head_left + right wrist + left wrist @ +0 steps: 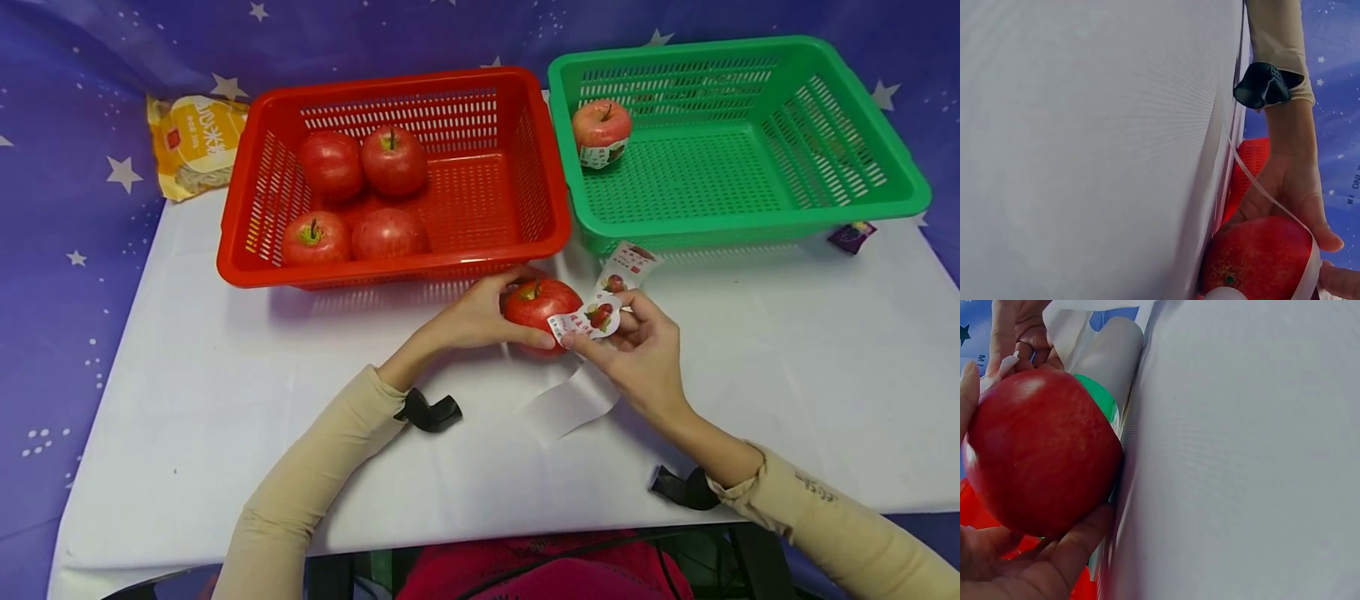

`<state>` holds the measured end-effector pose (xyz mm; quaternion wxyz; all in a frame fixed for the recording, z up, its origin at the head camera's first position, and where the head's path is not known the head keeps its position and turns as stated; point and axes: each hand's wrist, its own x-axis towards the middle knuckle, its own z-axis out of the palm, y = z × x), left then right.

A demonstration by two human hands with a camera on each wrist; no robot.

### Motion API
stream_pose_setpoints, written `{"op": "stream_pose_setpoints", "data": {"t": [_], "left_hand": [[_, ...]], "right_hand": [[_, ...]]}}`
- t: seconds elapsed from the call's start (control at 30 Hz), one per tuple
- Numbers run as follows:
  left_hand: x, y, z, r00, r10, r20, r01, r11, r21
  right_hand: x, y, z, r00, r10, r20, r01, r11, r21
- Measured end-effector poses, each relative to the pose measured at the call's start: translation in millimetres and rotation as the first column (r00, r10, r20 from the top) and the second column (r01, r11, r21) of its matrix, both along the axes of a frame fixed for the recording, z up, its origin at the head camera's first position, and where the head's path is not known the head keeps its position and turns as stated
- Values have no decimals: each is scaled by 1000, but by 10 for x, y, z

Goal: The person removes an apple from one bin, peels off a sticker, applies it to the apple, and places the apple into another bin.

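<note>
My left hand (480, 321) grips a red apple (537, 303) on the white table, just in front of the red basket (251, 254). The same apple (1041, 453) fills the left wrist view, and the right wrist view shows the apple (1257, 259) from below. My right hand (633, 346) pinches a printed sticker (588, 321) against the apple's right side. A white backing strip (570, 404) trails from the sticker over the table. The red basket holds several red apples (393, 160). In the green basket (750, 218) lies one apple with a sticker (602, 131).
A loose sticker sheet (628, 267) lies in front of the green basket. A yellow snack bag (193, 143) lies at the back left, and a small purple wrapper (851, 236) at the right. The white table (787, 375) ends at a blue starred cloth.
</note>
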<state>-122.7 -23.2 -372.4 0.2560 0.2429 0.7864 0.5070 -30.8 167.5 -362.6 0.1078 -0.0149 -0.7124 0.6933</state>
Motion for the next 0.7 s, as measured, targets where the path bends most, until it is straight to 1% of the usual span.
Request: {"op": "stream_pose_setpoints", "data": {"t": [0.07, 0.17, 0.27, 0.33, 0.4, 0.5, 0.57, 0.7], "left_hand": [[4, 9, -2, 1000, 10, 1, -10, 1000, 6], [23, 30, 6, 999, 32, -5, -32, 999, -11], [63, 71, 25, 997, 57, -54, -60, 996, -65], [95, 98, 38, 993, 76, -92, -85, 991, -104], [117, 117, 46, 988, 86, -129, -104, 986, -133], [137, 127, 44, 983, 101, -155, -123, 982, -141], [146, 137, 44, 980, 106, -169, -130, 982, -136], [174, 166, 52, 975, 116, -191, -146, 978, -151]], "right_hand": [[-4, -1, -4, 1000, -10, -4, 10, 1000, -2], [-9, 1, -8, 999, -13, -29, 14, 1000, 4], [-14, 4, -22, 996, -4, -93, 7, 1000, 30], [-17, 6, -37, 987, 5, -159, 6, 997, 71], [-21, 6, -48, 975, 6, -223, 25, 991, 135], [-27, 7, -50, 956, -1, -294, 70, 972, 224], [-28, 11, -45, 951, -7, -310, 94, 960, 264], [-16, 27, -33, 950, -21, -312, 126, 939, 320]]}}
